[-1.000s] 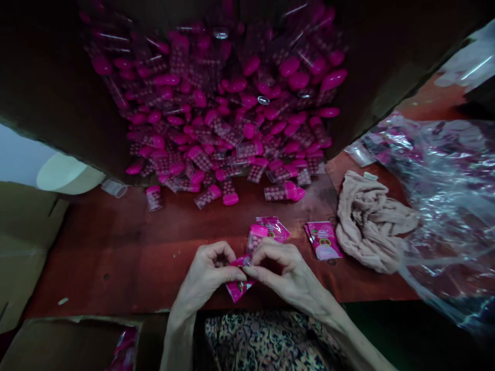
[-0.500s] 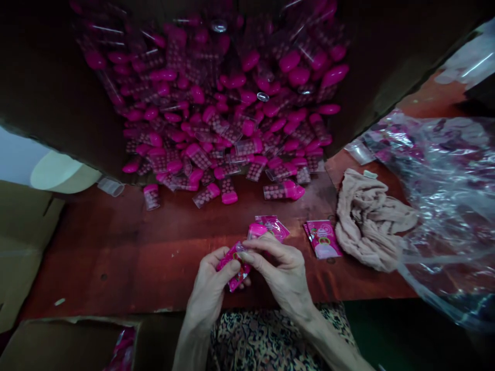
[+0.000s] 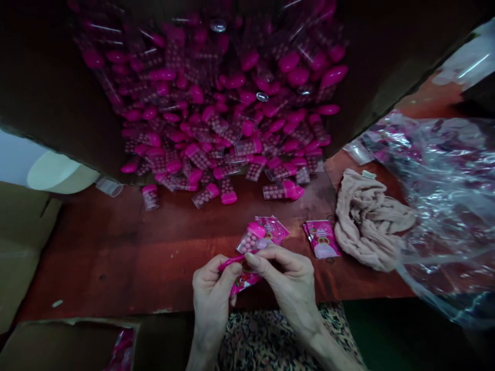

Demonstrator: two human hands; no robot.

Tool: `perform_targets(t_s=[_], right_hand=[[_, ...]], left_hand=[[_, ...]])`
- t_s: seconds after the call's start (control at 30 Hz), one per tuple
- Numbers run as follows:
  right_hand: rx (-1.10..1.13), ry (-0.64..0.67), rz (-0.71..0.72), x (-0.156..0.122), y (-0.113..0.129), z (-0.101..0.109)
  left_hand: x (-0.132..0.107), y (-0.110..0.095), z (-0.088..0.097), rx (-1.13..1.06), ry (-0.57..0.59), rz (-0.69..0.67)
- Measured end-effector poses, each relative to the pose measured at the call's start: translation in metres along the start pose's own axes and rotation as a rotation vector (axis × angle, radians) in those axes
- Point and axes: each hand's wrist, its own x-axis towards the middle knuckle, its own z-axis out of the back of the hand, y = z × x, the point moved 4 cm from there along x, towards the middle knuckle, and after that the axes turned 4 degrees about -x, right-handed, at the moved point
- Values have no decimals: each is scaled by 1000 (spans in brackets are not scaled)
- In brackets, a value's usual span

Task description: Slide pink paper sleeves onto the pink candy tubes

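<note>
My left hand [image 3: 212,288] pinches the left edge of a small pink printed packet [image 3: 244,279] near the front edge of the red-brown table [image 3: 116,252]. My right hand [image 3: 288,278] is closed on the same packet's upper edge and also grips a clear tube with a pink cap [image 3: 251,238], filled with pink beads, which sticks up past its fingers. Another pink packet [image 3: 276,229] lies just behind the tube. A small stack of pink packets [image 3: 323,239] lies to the right of my hands.
A large cardboard box [image 3: 58,77] on its side spills several pink-capped tubes [image 3: 232,129] onto the table. A beige cloth [image 3: 367,221] and a crumpled clear plastic bag [image 3: 444,206] lie at the right. A cardboard box [image 3: 69,345] with pink packets sits at lower left.
Both hands turned the packet and drew slightly nearer; the tube in my right hand now sticks up higher above the fingers.
</note>
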Motion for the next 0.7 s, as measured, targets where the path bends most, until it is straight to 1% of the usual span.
perform_targets(t_s=[0.03, 0.07, 0.13, 0.2, 0.23, 0.27, 0.33, 0.37, 0.4, 0.43, 0.47, 0.53, 0.63, 0.7], right_hand=[[57, -30, -26, 2, -1, 6], [114, -88, -44, 5, -1, 16], [210, -287, -33, 12, 1, 40], [250, -489, 60, 13, 8, 60], [215, -477, 65, 13, 11, 61], [151, -392, 68, 13, 13, 56], [13, -96, 83, 9, 16, 32], [-49, 26, 105, 6, 16, 19], [-108, 106, 130, 3, 16, 7], [-155, 157, 152, 1, 15, -2], [-191, 177, 170, 0, 15, -8], [-230, 169, 192, 0, 13, -12], [-249, 177, 193, 2, 12, -10], [-228, 224, 176, 2, 10, -8]], left_hand=[[-1, 0, 1, -5, -19, 9], [-1, -2, 5, -18, -51, 11], [1, -5, 16, -75, -150, -10], [4, -9, 28, -144, -235, -34], [5, -10, 31, -163, -245, -24], [6, -11, 32, -173, -241, -4], [7, -11, 28, -177, -207, 44], [7, -11, 25, -180, -188, 60], [6, -11, 21, -186, -172, 68], [6, -11, 18, -193, -158, 73], [5, -11, 16, -200, -146, 76], [5, -10, 14, -211, -132, 78], [7, -6, 15, -214, -115, 90], [9, -4, 16, -209, -97, 101]])
